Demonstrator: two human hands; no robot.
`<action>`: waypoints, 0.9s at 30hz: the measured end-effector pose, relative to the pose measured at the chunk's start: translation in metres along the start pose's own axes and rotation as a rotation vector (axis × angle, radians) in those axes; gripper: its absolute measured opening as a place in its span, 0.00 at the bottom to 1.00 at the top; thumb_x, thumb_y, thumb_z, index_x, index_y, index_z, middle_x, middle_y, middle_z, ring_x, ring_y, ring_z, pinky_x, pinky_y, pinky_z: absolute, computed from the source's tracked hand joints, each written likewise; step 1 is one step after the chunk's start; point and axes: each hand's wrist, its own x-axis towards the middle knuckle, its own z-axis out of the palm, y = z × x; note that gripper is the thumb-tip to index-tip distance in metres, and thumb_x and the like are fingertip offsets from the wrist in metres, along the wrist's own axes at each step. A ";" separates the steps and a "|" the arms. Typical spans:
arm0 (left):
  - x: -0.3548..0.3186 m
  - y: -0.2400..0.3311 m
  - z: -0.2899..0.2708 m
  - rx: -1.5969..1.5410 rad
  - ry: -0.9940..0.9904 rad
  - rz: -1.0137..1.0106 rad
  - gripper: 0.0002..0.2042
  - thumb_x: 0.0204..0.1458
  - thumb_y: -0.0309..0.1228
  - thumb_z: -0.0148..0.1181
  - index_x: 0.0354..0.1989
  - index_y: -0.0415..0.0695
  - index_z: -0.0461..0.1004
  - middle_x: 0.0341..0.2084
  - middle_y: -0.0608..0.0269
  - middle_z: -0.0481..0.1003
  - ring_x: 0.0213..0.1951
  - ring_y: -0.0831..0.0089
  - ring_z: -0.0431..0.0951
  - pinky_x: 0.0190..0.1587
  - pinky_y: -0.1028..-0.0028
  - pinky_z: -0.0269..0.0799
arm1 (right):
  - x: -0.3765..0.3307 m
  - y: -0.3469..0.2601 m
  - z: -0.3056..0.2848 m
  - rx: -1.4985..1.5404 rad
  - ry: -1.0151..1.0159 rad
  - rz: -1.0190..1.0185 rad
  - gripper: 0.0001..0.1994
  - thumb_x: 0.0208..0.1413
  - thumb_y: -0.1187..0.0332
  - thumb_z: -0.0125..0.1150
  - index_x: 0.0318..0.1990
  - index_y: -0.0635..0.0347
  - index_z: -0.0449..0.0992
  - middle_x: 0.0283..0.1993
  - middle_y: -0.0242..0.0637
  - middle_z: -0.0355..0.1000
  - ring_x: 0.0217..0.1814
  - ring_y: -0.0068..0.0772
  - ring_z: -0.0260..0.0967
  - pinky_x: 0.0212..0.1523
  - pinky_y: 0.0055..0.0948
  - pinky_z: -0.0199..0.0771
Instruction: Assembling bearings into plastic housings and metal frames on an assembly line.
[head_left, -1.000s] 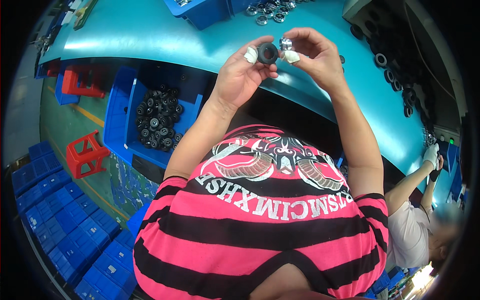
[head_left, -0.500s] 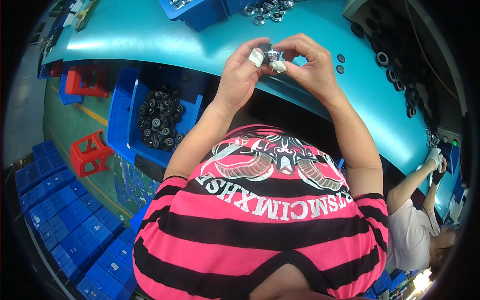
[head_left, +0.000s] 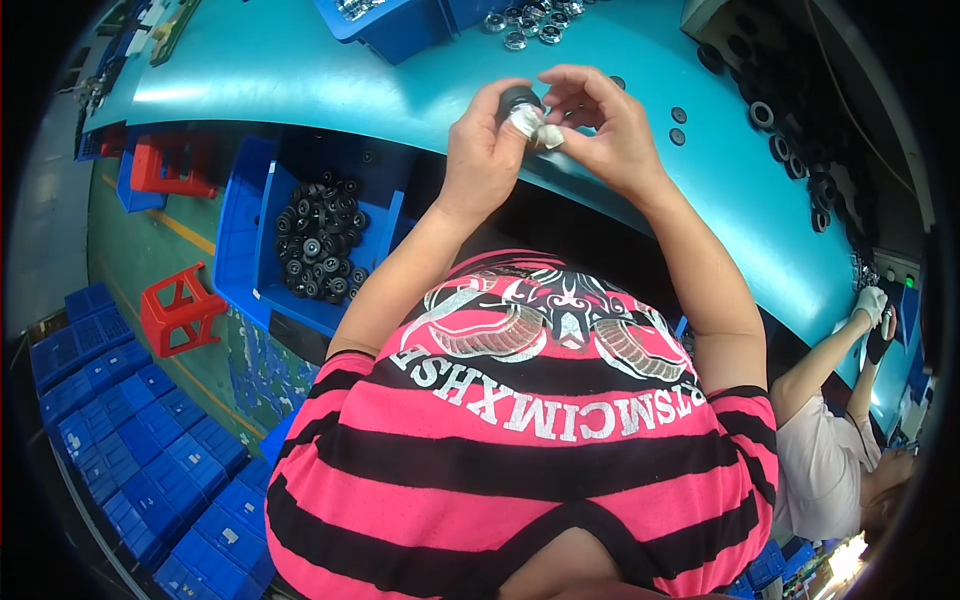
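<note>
Since half a second ago, the black ring [head_left: 517,97] has tilted in our left hand [head_left: 482,150] and our right hand [head_left: 615,145] has moved slightly off it, so the silvery piece that was pressed against it is now hard to make out. Matte, dark and rounded, the ring sits near twelve o'clock from our chest, above the front part of the tabletop [head_left: 300,90], gripped between left thumb and fingers. White wrapping [head_left: 526,121] on that thumb covers its lower side. Our right hand is half curled, its own wrapped thumb just beside the left one; we cannot tell whether it grasps anything.

Going outward from our hands, a dark disc [head_left: 618,82] peeks out past the right fingers at two o'clock, and two more small discs [head_left: 678,125] lie at three. At twelve, shiny round silvery parts [head_left: 525,27] cluster beside a blue tub [head_left: 400,35]. Toward eight, a blue bin [head_left: 388,225] holds piled black wheels [head_left: 320,240]. More black rings [head_left: 790,155] line the table's far side at three, and a red stool [head_left: 180,312] stands beyond the bin.
</note>
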 end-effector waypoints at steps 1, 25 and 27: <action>-0.001 0.002 -0.001 -0.024 0.023 -0.026 0.13 0.66 0.27 0.53 0.56 0.39 0.70 0.38 0.60 0.77 0.37 0.76 0.79 0.38 0.75 0.79 | 0.000 0.001 -0.004 -0.014 -0.019 0.035 0.21 0.49 0.73 0.71 0.53 0.58 0.79 0.46 0.33 0.75 0.42 0.23 0.76 0.42 0.23 0.79; 0.010 0.009 -0.007 -0.073 -0.074 -0.192 0.11 0.65 0.25 0.53 0.53 0.44 0.74 0.29 0.68 0.75 0.26 0.84 0.71 0.25 0.80 0.69 | -0.004 0.019 -0.002 0.015 -0.021 0.091 0.13 0.51 0.72 0.72 0.46 0.58 0.85 0.39 0.31 0.76 0.37 0.21 0.74 0.39 0.23 0.75; 0.009 0.004 -0.004 -0.040 -0.031 -0.119 0.11 0.65 0.25 0.53 0.53 0.43 0.74 0.30 0.68 0.75 0.27 0.84 0.71 0.26 0.80 0.70 | -0.006 0.016 -0.001 -0.059 -0.041 0.092 0.14 0.51 0.72 0.72 0.47 0.58 0.85 0.39 0.30 0.76 0.36 0.20 0.73 0.38 0.23 0.74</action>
